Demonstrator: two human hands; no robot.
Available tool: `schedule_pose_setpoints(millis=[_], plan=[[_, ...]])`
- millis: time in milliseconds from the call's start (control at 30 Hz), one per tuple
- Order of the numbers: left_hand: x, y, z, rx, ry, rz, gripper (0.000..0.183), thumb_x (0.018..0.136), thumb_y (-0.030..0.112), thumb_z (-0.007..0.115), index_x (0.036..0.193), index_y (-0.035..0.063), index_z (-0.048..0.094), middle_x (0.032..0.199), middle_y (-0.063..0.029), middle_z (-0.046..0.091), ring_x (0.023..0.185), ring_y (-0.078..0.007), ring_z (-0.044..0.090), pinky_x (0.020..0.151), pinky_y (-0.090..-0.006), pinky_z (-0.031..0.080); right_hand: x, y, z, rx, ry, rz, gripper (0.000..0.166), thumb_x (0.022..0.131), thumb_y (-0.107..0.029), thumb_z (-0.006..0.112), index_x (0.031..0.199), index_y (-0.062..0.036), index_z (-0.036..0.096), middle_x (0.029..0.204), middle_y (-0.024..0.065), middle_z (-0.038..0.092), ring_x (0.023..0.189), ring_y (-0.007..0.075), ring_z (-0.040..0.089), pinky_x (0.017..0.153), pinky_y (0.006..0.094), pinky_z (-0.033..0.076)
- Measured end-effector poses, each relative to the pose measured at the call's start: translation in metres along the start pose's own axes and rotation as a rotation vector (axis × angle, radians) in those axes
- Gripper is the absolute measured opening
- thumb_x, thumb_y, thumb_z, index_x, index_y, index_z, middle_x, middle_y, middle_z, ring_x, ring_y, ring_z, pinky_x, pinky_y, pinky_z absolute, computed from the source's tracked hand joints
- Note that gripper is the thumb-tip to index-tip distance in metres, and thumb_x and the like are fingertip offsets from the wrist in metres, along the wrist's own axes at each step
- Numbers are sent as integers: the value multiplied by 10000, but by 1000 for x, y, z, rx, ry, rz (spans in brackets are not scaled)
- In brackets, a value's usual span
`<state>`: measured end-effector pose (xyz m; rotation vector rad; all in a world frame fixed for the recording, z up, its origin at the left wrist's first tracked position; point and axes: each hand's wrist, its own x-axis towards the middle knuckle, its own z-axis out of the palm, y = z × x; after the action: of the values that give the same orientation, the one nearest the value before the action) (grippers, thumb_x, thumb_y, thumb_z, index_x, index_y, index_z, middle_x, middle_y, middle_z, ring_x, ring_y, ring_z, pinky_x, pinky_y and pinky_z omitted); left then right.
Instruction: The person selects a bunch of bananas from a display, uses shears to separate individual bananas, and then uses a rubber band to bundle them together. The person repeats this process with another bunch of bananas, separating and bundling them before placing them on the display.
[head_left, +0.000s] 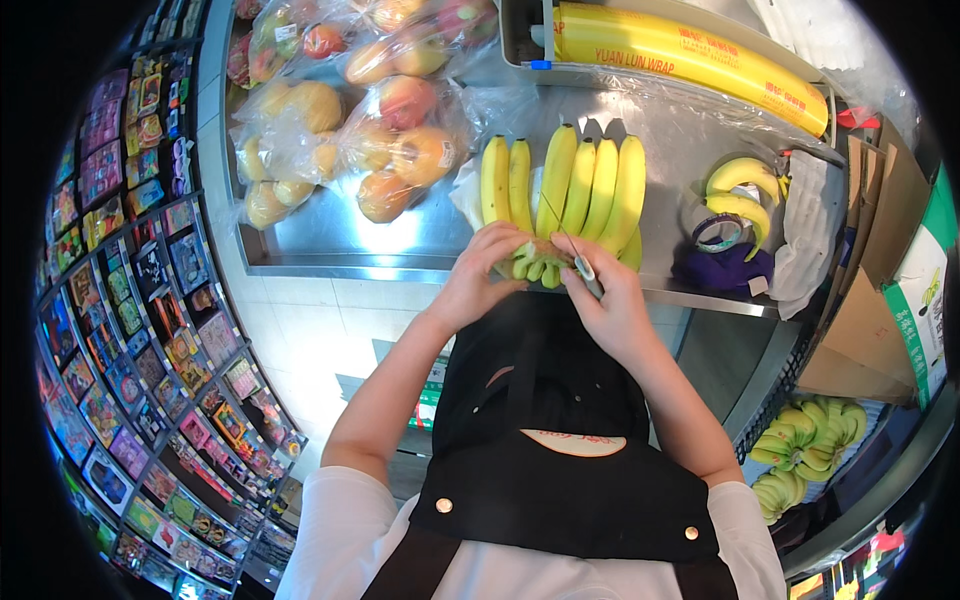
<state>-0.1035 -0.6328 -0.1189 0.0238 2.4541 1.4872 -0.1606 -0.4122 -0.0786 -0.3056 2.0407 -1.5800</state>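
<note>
A large bunch of yellow bananas (592, 184) lies at the front edge of a metal counter (337, 268), tips pointing away and its greenish crown toward me. My left hand (487, 259) grips the left side of the crown. In my right hand (607, 285) is a knife (588, 271), its thin blade slanting up and left over the bananas, with my fingers close to the crown's right side. White padding shows partly under the bunch's left side. Whether the blade touches the fruit is hard to tell.
Plastic-bagged fruit (405, 150) lies at the left. A yellow wrap roll (690, 60) sits behind. To the right are loose bananas (742, 176), a tape roll (718, 232), purple cloth (724, 270) and cardboard (862, 337). More bananas (810, 442) fill a crate at lower right.
</note>
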Motion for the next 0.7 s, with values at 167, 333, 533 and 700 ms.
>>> schedule_pose_setpoints(millis=[167, 333, 533, 700], plan=[[-4, 0, 13, -143, 89, -114, 555, 696, 42, 853, 1218, 41, 667, 1256, -104, 642, 1248, -327, 535, 1072, -420, 435, -4, -3, 2, 97, -16, -1, 448, 917, 68, 558, 1360, -1, 561, 1349, 181, 625, 1275, 306, 596, 1074, 364, 440], [0, -6, 11, -79, 83, -69, 488, 694, 56, 857, 1161, 48, 713, 1234, -63, 679, 1217, -301, 548, 1047, -412, 446, -15, -4, -6, 249, 65, 239, 425, 956, 47, 527, 1379, 3, 535, 1380, 135, 611, 899, 126, 601, 781, 253, 472], [10, 5, 4, -90, 13, -130, 534, 700, 22, 838, 1210, 61, 683, 1180, -80, 659, 1173, -309, 530, 1025, -412, 433, -23, 14, -17, 297, 137, 382, 360, 995, -1, 529, 1355, 2, 521, 1206, 89, 640, 513, 17, 442, 459, 184, 384], [23, 13, -3, -68, -74, -167, 550, 708, 37, 833, 1233, 102, 679, 1183, -100, 610, 1147, -316, 478, 1036, -411, 402, -37, -2, -14, 487, 221, 480, 252, 1050, -94, 475, 1284, -6, 513, 791, 5, 483, 472, 21, 334, 434, 195, 308]])
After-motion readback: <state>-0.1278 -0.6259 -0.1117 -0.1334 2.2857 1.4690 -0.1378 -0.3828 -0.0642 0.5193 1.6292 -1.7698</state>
